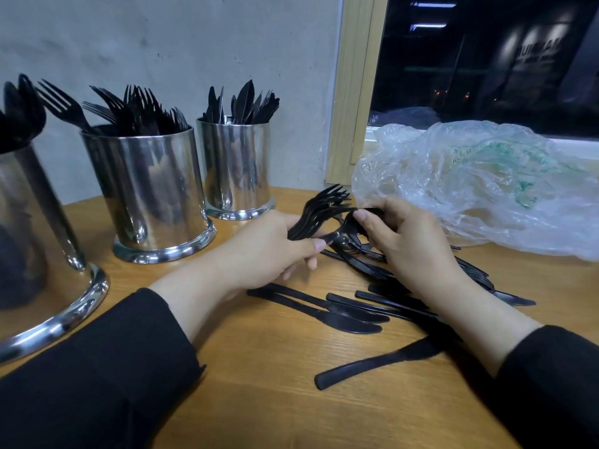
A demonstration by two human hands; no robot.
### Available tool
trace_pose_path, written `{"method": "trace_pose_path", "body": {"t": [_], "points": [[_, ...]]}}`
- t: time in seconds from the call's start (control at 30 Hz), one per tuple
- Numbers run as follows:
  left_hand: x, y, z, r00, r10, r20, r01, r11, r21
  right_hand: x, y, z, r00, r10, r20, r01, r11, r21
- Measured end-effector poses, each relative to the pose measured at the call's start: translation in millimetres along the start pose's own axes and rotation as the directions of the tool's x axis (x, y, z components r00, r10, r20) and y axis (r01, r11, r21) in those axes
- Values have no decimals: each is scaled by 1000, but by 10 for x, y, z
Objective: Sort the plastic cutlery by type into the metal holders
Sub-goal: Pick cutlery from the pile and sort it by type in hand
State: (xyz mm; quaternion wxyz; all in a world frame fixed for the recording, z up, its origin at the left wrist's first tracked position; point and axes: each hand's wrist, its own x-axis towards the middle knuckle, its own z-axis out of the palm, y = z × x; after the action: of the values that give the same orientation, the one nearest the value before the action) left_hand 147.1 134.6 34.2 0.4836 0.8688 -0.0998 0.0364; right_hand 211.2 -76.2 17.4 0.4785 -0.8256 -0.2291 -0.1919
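Several thin black plastic forks (pixel 319 210) are fanning from the left hand (pixel 275 246), which is gripping their handles, while the right hand (pixel 411 236) is pinching one more onto the bunch, likely collecting for the middle shiny steel cylinder holder (pixel 146 189), with smooth flat knives (pixel 340 314) lying on the wooden table (pixel 275 400).

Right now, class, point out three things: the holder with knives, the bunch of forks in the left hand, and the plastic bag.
Knife holder (pixel 238 170), head view, on its shiny front wall.
Bunch of forks (pixel 316 210), head view, on the necks below the tines.
Plastic bag (pixel 470 183), head view, on its crumpled middle.
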Motion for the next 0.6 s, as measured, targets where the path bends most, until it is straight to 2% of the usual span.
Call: {"method": "trace_pose_path", "body": {"t": [0.1, 0.17, 0.23, 0.33, 0.47, 0.6], "points": [[17, -11, -28, 989, 15, -149, -13, 1000, 13, 45, 24, -16, 1000, 0, -15, -2, 991, -136], [37, -31, -57, 972, 5, -236, -6, 1000, -4, 76, 50, -16, 995, -22, 100, 52, 950, -308], [46, -46, -61, 964, -12, -267, 7, 1000, -18, 112, 93, 18, 966, -61, 250, 170, 879, -445], [46, -53, -32, 968, -21, -251, 18, 1000, -14, 178, 113, 101, 929, 25, 368, 205, 795, -570], [64, -65, -20, 966, -23, -256, 18, 1000, -23, 191, 129, 182, 920, 49, 388, 206, 783, -587], [72, -74, -24, 959, -30, -281, 22, 999, -32, 168, 140, 184, 955, -20, 295, 189, 808, -558]]}}
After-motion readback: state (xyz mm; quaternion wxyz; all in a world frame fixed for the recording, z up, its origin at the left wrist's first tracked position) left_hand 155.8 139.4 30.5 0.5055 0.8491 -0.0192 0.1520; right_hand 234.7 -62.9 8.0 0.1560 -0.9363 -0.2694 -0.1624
